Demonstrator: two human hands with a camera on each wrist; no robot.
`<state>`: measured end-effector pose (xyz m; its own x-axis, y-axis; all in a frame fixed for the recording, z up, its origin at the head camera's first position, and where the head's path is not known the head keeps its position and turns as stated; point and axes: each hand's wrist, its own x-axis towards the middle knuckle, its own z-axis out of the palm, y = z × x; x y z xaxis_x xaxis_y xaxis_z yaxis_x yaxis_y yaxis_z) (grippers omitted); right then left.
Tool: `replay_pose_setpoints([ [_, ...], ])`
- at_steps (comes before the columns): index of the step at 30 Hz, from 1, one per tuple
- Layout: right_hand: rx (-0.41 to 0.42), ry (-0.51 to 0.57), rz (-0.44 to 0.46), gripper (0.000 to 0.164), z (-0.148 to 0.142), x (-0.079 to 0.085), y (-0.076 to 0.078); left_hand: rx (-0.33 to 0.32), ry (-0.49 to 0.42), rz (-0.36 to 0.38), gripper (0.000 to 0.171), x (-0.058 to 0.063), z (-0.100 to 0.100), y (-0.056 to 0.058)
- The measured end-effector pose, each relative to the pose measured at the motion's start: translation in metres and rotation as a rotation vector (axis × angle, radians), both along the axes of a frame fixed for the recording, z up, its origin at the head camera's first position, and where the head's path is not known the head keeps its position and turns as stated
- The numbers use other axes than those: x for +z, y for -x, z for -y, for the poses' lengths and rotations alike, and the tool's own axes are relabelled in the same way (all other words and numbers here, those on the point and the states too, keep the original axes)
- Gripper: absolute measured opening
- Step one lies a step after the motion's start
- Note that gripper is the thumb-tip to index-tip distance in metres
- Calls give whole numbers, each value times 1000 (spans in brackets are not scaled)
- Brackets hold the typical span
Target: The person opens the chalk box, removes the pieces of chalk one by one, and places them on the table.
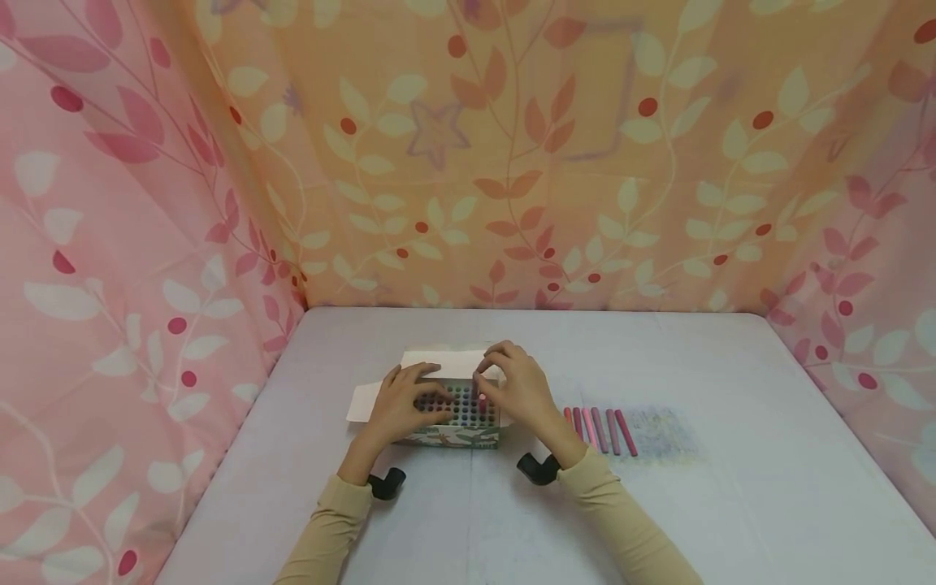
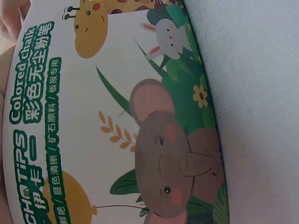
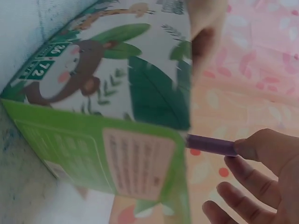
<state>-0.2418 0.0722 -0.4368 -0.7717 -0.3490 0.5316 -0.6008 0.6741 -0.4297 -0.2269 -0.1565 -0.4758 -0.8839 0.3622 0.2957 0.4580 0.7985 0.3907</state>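
An open chalk box [image 1: 448,437], printed with cartoon animals and the words "Colored chalk" [image 2: 22,74], stands on the table with rows of round holes in its top. My left hand [image 1: 402,402] rests over the box's left part, fingers spread across the top. At the right end, my right hand [image 1: 517,386] pinches a purple chalk stick [image 3: 211,144] between thumb and index finger; its lower end is hidden behind the box's edge. Its other fingers are bent loosely. A pink chalk stick [image 1: 483,402] stands up from the holes beside it.
Several pink and purple chalk sticks [image 1: 601,431] lie in a row right of the box, beside a smudged, coloured patch [image 1: 665,431] on the table [image 1: 468,520]. White lid flaps [image 1: 442,360] fold out at the back and left. Flowered curtains [image 1: 468,162] surround the table.
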Motion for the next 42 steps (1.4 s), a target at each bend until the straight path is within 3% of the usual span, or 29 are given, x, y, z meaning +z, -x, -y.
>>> replay_pose_setpoints([
  [8,12,141,-41,10,-19,14,-5,-1,1,12,27,1,0,-1],
  [14,-11,190,-34,10,-39,28,-10,-4,-9,31,27,1,0,-1],
  [28,-104,147,-22,9,-93,42,-16,7,-5,42,27,-1,1,1],
  [36,-183,134,-18,7,-124,45,-18,4,-6,37,28,-2,1,1],
  [42,-215,64,20,8,-150,43,-19,8,-7,37,27,-4,1,1],
])
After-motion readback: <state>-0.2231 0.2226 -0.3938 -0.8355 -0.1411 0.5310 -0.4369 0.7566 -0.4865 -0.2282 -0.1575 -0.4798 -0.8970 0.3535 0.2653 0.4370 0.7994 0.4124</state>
